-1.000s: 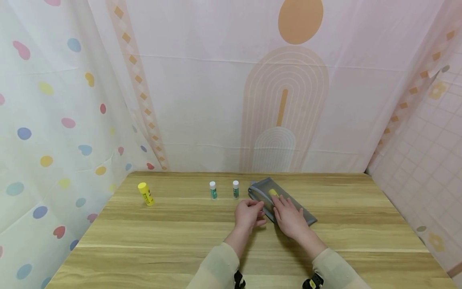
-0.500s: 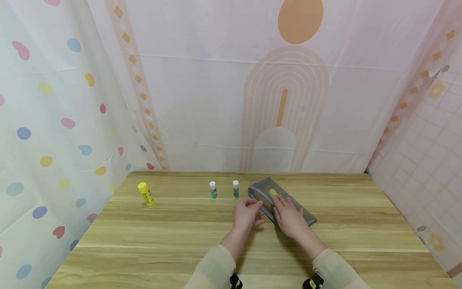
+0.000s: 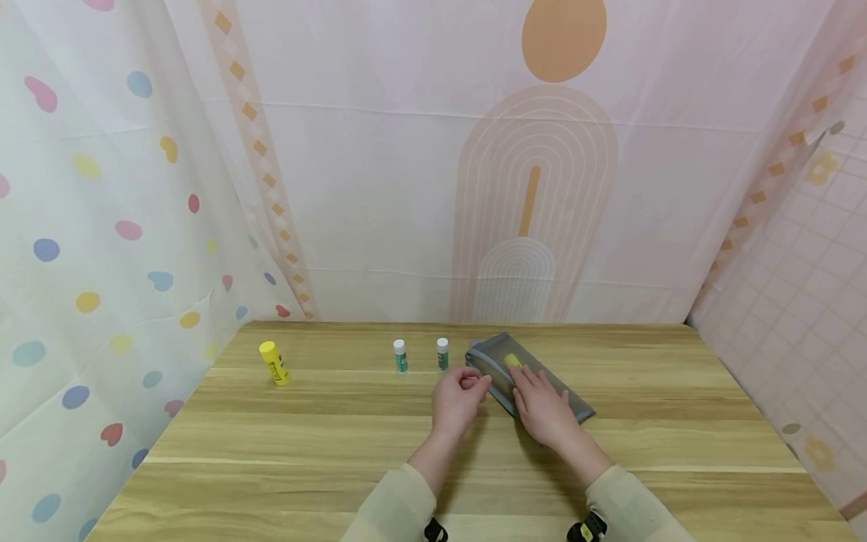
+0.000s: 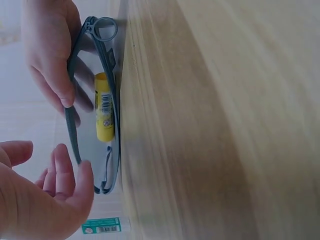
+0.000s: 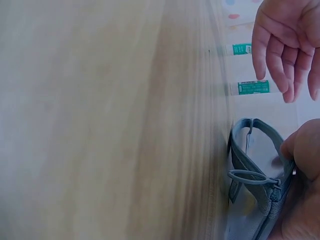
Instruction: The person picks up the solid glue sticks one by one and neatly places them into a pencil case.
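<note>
A grey mesh zip pouch lies slanted on the table with its mouth gaping. Through that mouth, a yellow glue stick shows inside in the left wrist view. My right hand lies over the pouch, its thumb at the upper rim and its fingers on the mesh above the stick. Beside the mouth hovers my left hand, fingers loosely bent, nothing in it. A round zip pull hangs at one corner of the pouch.
Two green glue sticks with white caps, one on the left and one on the right, stand behind my left hand. Farther left stands another yellow glue stick. Patterned curtains border the wooden table.
My left hand has drawn back slightly to the left, away from the pouch mouth. The right hand, pouch and glue sticks look the same.
</note>
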`<action>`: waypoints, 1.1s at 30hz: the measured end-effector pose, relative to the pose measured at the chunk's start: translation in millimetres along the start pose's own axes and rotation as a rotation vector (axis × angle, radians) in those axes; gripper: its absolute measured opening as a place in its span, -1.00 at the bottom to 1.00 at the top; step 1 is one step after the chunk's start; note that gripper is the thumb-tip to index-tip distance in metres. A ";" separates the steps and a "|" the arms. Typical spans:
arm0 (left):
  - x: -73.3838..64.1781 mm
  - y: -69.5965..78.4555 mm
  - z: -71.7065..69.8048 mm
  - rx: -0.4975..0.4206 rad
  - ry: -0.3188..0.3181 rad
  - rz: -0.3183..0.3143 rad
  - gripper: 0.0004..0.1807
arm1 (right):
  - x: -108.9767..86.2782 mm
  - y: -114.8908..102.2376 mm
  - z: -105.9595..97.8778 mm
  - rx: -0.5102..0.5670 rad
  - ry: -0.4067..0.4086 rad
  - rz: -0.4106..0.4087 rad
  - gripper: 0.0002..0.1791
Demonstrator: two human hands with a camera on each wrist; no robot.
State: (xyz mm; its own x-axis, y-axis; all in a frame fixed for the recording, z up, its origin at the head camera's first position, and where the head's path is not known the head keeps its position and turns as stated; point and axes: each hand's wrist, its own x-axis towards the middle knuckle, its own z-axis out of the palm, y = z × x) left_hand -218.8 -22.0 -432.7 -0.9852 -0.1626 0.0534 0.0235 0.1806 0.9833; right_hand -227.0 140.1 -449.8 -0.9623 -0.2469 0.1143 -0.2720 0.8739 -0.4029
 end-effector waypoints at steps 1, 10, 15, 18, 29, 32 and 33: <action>-0.2 0.6 -0.4 0.025 0.006 0.013 -0.70 | 0.1 0.1 0.2 0.002 -0.001 0.002 -0.51; -1.3 6.2 -4.7 0.205 0.028 0.167 -0.70 | -0.2 1.0 0.9 0.011 -0.010 0.007 -0.51; -1.8 12.2 -8.5 0.301 0.046 0.258 -0.66 | 0.6 1.5 1.4 0.024 -0.007 0.005 -0.50; -2.4 14.2 -10.6 0.368 0.079 0.337 -0.64 | 0.4 1.3 1.0 0.033 0.003 -0.002 -0.50; -3.9 16.1 -17.0 0.533 0.194 0.539 -0.67 | 0.0 0.8 0.6 0.016 -0.004 -0.006 -0.51; -1.9 16.1 -21.0 0.568 0.219 0.561 -0.64 | -0.3 0.6 0.4 0.012 -0.004 -0.009 -0.51; -1.3 16.0 -22.7 0.579 0.229 0.565 -0.64 | -0.4 0.4 0.3 0.013 -0.004 -0.009 -0.51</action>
State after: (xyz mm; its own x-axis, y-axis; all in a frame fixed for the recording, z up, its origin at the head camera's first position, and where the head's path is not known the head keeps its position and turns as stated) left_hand -213.3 -40.9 -413.0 -0.7912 -0.0799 0.6064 0.3505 0.7532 0.5566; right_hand -226.8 140.4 -450.3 -0.9598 -0.2566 0.1139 -0.2807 0.8662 -0.4134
